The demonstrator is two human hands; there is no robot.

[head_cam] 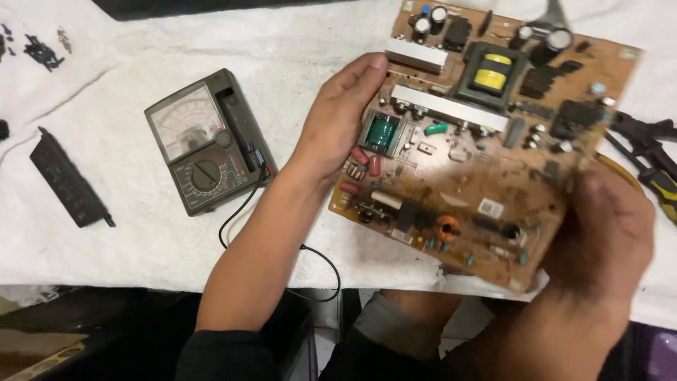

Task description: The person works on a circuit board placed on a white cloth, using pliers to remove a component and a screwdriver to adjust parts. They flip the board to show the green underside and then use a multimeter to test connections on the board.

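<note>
A large brown circuit board point(486, 141), crowded with capacitors, coils and a yellow-topped transformer, lies tilted over the white towel. My left hand point(338, 120) grips its left edge, thumb up near the top. My right hand point(606, 226) holds the board's lower right corner and looks blurred. An analog multimeter point(204, 141) with a dial and needle scale rests to the left of my left forearm, its black lead trailing off the table edge.
A white towel point(141, 233) covers the table. A black rectangular part point(67, 183) lies at far left, and small dark screws point(39, 49) sit at top left. Pliers with black and yellow handles point(649, 155) lie at the right edge.
</note>
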